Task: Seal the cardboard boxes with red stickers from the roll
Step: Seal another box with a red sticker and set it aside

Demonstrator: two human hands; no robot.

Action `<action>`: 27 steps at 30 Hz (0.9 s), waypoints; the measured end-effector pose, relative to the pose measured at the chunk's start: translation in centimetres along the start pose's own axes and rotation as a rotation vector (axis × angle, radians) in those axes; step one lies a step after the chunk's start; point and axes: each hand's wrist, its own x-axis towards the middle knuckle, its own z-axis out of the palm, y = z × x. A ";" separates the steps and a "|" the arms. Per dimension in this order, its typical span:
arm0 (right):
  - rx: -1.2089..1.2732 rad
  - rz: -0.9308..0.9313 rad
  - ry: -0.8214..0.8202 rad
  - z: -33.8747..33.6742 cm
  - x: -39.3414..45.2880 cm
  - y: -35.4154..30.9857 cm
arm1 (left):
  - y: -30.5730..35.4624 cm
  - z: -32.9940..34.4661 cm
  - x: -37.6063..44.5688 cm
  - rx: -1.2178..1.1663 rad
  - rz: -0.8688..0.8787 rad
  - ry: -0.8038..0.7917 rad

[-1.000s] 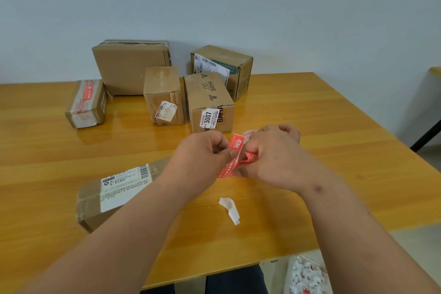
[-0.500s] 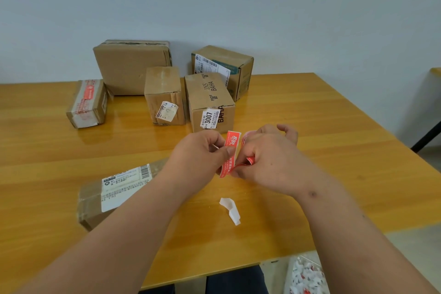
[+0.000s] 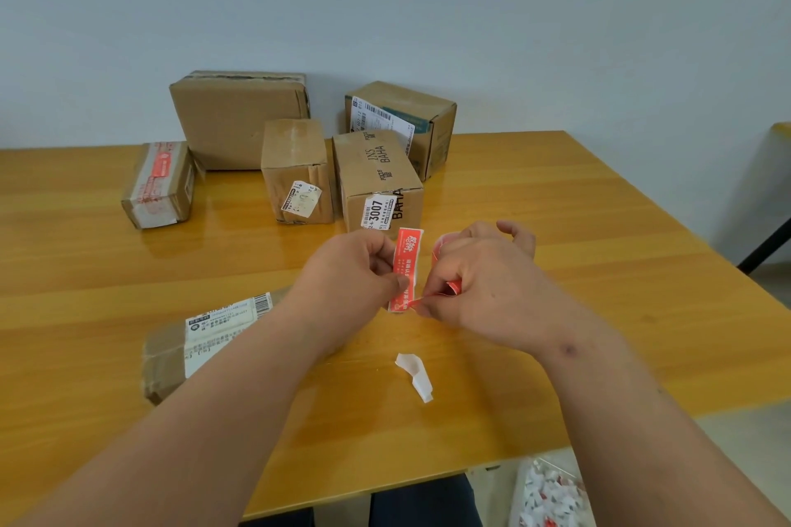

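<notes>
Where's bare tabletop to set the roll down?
Free: right half of the table, right of the BAHA box; also the left strip between the stickered box and the flat parcel. Crowded: back centre boxes, and mid-front by the backing scrap.

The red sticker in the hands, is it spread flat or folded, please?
Spread flat: the red sticker stands upright, pinched by the left hand; the right hand holds its bottom corner.

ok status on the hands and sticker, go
Left hand pinches red sticker. Right hand grips roll, peeling sticker's lower end. Nothing in the way.
</notes>
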 end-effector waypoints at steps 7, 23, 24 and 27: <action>0.026 0.005 -0.011 -0.7 -0.4 0.1 | 0.0 -0.2 0.2 0.038 -0.011 0.081; 0.239 0.061 0.084 -1.1 -0.4 -3.3 | 0.0 -2.4 -1.7 -0.510 -0.068 0.063; 0.310 0.066 0.093 -0.9 -0.5 -3.6 | -0.1 -2.5 -1.9 -0.531 -0.070 0.066; 0.476 0.117 0.101 -0.5 -0.5 -4.3 | -0.2 -3.0 -2.4 -0.597 -0.072 0.078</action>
